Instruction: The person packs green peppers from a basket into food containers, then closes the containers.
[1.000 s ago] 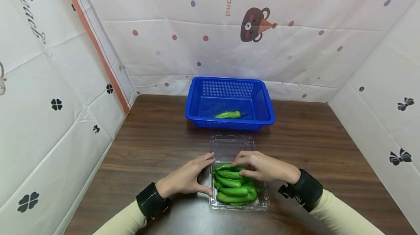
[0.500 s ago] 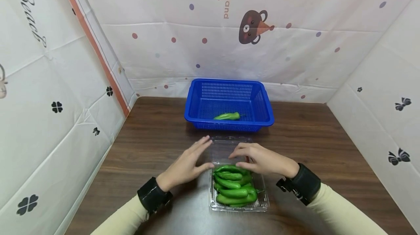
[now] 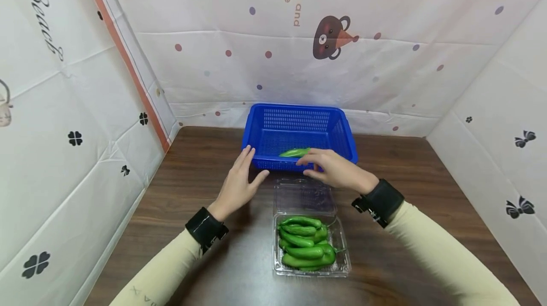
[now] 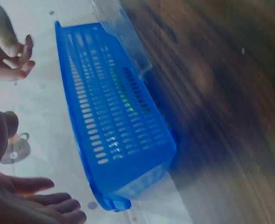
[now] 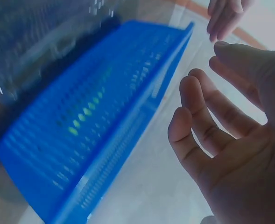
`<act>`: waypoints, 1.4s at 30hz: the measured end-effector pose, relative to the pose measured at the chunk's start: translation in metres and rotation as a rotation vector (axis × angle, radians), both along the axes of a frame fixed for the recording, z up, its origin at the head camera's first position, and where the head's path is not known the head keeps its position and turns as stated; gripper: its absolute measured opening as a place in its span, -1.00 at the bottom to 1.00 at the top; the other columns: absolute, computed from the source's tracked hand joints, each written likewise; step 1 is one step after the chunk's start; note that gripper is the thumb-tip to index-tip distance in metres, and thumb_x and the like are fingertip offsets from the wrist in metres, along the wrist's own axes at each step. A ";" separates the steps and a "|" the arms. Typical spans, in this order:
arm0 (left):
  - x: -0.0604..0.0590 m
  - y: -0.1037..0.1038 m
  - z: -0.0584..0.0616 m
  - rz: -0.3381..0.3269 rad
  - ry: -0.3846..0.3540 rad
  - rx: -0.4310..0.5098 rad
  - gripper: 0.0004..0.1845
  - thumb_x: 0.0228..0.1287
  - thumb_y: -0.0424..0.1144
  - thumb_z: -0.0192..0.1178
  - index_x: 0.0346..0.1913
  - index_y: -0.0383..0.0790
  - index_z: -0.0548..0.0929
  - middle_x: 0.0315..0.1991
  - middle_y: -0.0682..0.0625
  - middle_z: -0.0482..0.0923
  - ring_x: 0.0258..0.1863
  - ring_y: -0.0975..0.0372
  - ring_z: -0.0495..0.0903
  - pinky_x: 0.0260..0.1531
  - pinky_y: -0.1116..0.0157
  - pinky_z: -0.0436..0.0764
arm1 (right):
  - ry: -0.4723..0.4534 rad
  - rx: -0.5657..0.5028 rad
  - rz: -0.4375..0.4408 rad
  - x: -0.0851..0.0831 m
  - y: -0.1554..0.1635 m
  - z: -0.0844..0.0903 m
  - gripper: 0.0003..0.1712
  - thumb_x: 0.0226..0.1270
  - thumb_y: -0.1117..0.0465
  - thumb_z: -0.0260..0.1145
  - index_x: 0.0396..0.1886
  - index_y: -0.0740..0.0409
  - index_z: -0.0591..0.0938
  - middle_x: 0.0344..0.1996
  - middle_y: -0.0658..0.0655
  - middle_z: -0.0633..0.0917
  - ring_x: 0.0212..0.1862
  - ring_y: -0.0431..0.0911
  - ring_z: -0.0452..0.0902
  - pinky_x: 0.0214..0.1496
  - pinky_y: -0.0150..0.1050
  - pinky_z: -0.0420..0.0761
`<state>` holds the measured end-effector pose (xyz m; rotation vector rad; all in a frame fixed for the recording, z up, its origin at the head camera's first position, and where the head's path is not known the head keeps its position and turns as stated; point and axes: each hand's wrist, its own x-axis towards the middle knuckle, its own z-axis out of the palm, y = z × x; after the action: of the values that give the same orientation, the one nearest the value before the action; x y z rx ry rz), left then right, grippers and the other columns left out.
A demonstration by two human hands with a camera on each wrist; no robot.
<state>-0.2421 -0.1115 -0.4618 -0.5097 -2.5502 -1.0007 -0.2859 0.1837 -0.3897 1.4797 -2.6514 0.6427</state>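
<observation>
A blue plastic basket (image 3: 295,118) stands at the back of the wooden table, with one green pepper (image 3: 293,152) lying in it. Nearer to me a clear clamshell box (image 3: 344,259) lies open, its lid (image 3: 304,196) flat behind it and several green peppers (image 3: 304,243) piled inside. My left hand (image 3: 255,162) hovers with straight fingers at the basket's front left corner. At the basket's front rim, my right hand (image 3: 305,164) has its fingers loosely bent and holds nothing. The wrist views show the basket wall (image 4: 114,126) (image 5: 95,126) up close, blurred, with my right hand (image 5: 230,140) empty.
White printed sheets wall in the table on the left, back and right. Bare dark wood (image 3: 410,187) lies to either side of the basket and the box.
Both hands have left the clamshell box and moved away from me to the front of the blue basket. The box and its peppers stay where they were.
</observation>
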 end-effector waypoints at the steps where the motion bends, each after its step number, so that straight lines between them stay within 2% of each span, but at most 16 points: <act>1: -0.003 -0.001 0.001 0.018 -0.005 0.003 -0.19 0.49 0.02 0.23 0.54 -0.44 0.23 0.57 -0.35 0.12 0.57 -0.08 0.12 0.48 -0.06 0.23 | -0.001 0.013 -0.011 -0.005 -0.002 0.004 -0.67 0.44 0.27 0.39 0.16 0.16 0.70 -0.06 0.12 0.70 -0.25 -0.19 0.58 -0.24 -0.20 0.61; 7: -0.020 -0.005 0.002 0.103 -0.045 -0.013 -0.17 0.50 0.04 0.22 0.54 -0.48 0.21 0.57 -0.40 0.09 0.57 -0.14 0.11 0.48 -0.10 0.23 | 0.014 0.099 -0.067 -0.041 -0.012 0.016 -0.69 0.43 0.30 0.39 0.13 0.18 0.72 -0.09 0.16 0.72 -0.28 -0.14 0.58 -0.24 -0.21 0.60; 13: -0.031 -0.010 -0.001 0.132 -0.081 -0.029 -0.16 0.49 0.05 0.22 0.53 -0.50 0.21 0.57 -0.41 0.08 0.57 -0.17 0.10 0.48 -0.11 0.22 | 0.001 0.187 -0.097 -0.071 -0.021 0.022 -0.71 0.40 0.33 0.40 0.09 0.21 0.73 -0.14 0.16 0.74 -0.30 -0.11 0.56 -0.20 -0.14 0.62; 17: -0.036 -0.012 -0.005 0.154 -0.120 -0.042 -0.14 0.50 0.08 0.21 0.55 -0.48 0.19 0.58 -0.38 0.05 0.58 -0.13 0.07 0.50 -0.07 0.20 | -0.032 0.256 -0.108 -0.088 -0.027 0.020 -0.70 0.38 0.33 0.42 0.09 0.22 0.74 -0.24 0.15 0.72 -0.25 -0.05 0.59 -0.13 -0.08 0.65; 21: -0.040 -0.013 -0.007 0.163 -0.152 -0.057 -0.14 0.50 0.08 0.20 0.56 -0.47 0.17 0.59 -0.37 0.05 0.58 -0.12 0.07 0.50 -0.06 0.20 | -0.082 0.363 -0.128 -0.102 -0.032 0.012 -0.64 0.39 0.31 0.42 0.16 0.21 0.71 -0.11 0.21 0.74 -0.08 0.04 0.64 0.00 -0.03 0.66; 25: -0.043 -0.011 -0.007 0.147 -0.163 -0.060 -0.14 0.51 0.07 0.20 0.55 -0.49 0.18 0.58 -0.39 0.06 0.58 -0.12 0.08 0.50 -0.06 0.19 | -0.130 0.474 -0.147 -0.112 -0.034 0.004 -0.56 0.39 0.29 0.43 0.25 0.22 0.66 0.08 0.25 0.72 0.14 0.12 0.63 0.16 0.03 0.64; 27: -0.044 -0.011 -0.007 0.140 -0.160 -0.062 -0.15 0.51 0.06 0.20 0.54 -0.51 0.18 0.57 -0.40 0.06 0.57 -0.14 0.08 0.50 -0.06 0.19 | -0.152 0.508 -0.162 -0.116 -0.034 0.003 -0.53 0.37 0.30 0.44 0.26 0.22 0.65 0.12 0.26 0.70 0.19 0.15 0.61 0.19 0.05 0.63; 35: -0.046 -0.013 -0.007 0.173 -0.161 -0.077 -0.17 0.51 0.07 0.20 0.53 -0.50 0.22 0.56 -0.39 0.10 0.57 -0.12 0.11 0.51 -0.04 0.19 | -0.220 0.575 -0.187 -0.128 -0.037 -0.001 -0.50 0.34 0.29 0.48 0.26 0.20 0.65 0.10 0.28 0.69 0.17 0.19 0.58 0.14 0.05 0.63; 42: -0.048 -0.014 -0.007 0.165 -0.157 -0.074 -0.16 0.52 0.09 0.17 0.53 -0.50 0.22 0.57 -0.39 0.09 0.57 -0.13 0.11 0.50 -0.05 0.19 | -0.264 0.602 -0.200 -0.139 -0.042 -0.009 -0.45 0.34 0.26 0.49 0.31 0.16 0.62 0.10 0.26 0.68 0.17 0.12 0.58 0.15 0.02 0.64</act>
<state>-0.2901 -0.1254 -0.4691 -0.2429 -2.7235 -0.9234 -0.4250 0.1417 -0.3991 1.2566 -3.3423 0.0091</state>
